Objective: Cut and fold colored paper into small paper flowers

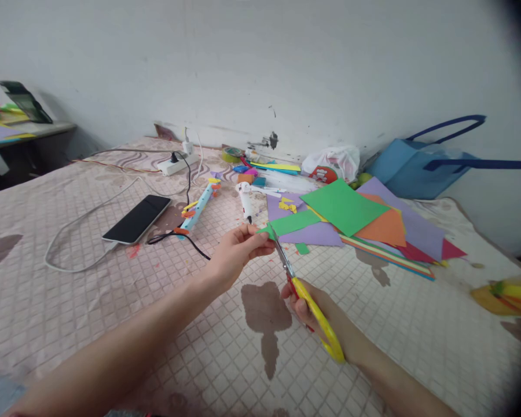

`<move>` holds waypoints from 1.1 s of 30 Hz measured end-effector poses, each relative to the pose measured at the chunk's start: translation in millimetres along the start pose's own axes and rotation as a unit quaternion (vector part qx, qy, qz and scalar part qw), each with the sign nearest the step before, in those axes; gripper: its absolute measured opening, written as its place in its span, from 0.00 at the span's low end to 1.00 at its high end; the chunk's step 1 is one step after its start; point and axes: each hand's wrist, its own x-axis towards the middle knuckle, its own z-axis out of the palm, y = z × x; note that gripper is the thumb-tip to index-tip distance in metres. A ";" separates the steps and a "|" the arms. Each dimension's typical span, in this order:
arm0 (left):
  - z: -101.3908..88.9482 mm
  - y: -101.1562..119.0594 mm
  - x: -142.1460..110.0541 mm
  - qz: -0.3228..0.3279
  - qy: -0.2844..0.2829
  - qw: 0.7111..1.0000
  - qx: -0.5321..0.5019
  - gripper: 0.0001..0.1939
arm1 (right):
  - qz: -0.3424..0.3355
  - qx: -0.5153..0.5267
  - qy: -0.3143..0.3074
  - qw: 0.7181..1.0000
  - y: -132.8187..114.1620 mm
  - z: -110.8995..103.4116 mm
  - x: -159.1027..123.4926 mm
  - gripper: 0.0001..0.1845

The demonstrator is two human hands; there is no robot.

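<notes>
My left hand (243, 249) pinches the near end of a green paper strip (296, 222). In my right hand (315, 310) is a pair of scissors (319, 318) with yellow and red handles, my fingers wrapped round them. The blades meet the strip just right of my left fingertips. A small green scrap (302, 249) lies below the strip. Beyond my left hand rests a white glue gun (245, 200). A light blue strip with orange and yellow pieces (198, 207) lies to its left.
A phone (138, 219) on a cable lies at left, near a power strip (178, 164). Stacked coloured sheets (346, 206) spread at right, with a blue bag (410, 168) behind. A plastic bag (334, 164) sits by the wall. A yellow-orange item (506, 296) is at far right, blurred.
</notes>
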 end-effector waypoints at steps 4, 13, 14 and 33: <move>0.1 0.5 -0.1 0.000 -0.001 1.000 0.003 0.08 | 0.033 0.002 -0.010 0.999 -1.8 -0.7 -2.4 0.28; -1.5 0.3 0.3 0.002 -0.007 1.000 0.004 0.07 | 0.012 -0.027 -0.004 1.000 -14.0 2.2 -2.7 0.32; -1.8 0.1 0.5 0.001 -0.007 1.000 0.004 0.07 | 0.013 -0.029 -0.003 0.999 -14.5 2.1 -2.9 0.32; -4.7 -2.2 3.6 -0.003 -0.012 1.000 0.013 0.08 | -0.026 -0.136 0.029 0.990 -0.2 0.4 -1.0 0.24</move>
